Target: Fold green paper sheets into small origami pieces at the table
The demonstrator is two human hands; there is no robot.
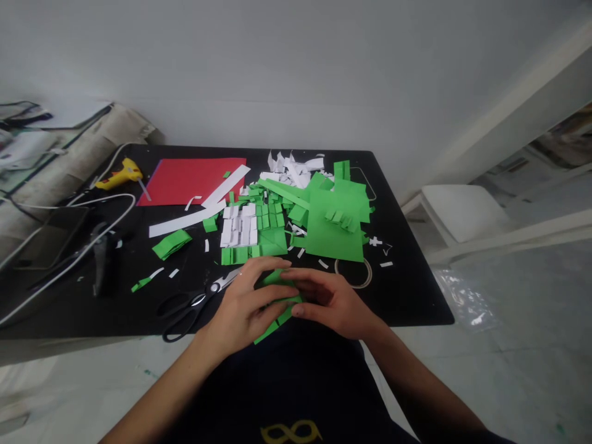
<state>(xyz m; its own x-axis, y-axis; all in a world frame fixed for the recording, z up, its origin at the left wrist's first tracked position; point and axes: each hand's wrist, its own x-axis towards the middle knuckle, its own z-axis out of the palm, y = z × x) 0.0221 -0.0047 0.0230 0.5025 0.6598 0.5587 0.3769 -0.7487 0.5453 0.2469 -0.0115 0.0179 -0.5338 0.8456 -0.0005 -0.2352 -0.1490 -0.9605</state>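
At the table's front edge my left hand (250,302) and my right hand (330,299) meet around a piece of green paper (272,330). The fingers of both hands are bent over it and cover its middle, so its full shape is hidden. Just left of my left hand lie black-handled scissors (197,302). Beyond my hands sits a green sheet with folded white and green paper pieces (239,227) in rows on it. Larger green sheets (330,228) are stacked to its right.
On the black table (398,296) lie a red sheet (194,179), white strips (185,222), a yellow glue gun (123,176), a stapler-like black tool (102,259), a tape ring (365,280) and crumpled white paper (296,169). A white cable (87,246) crosses the left. A white stool (462,209) stands right.
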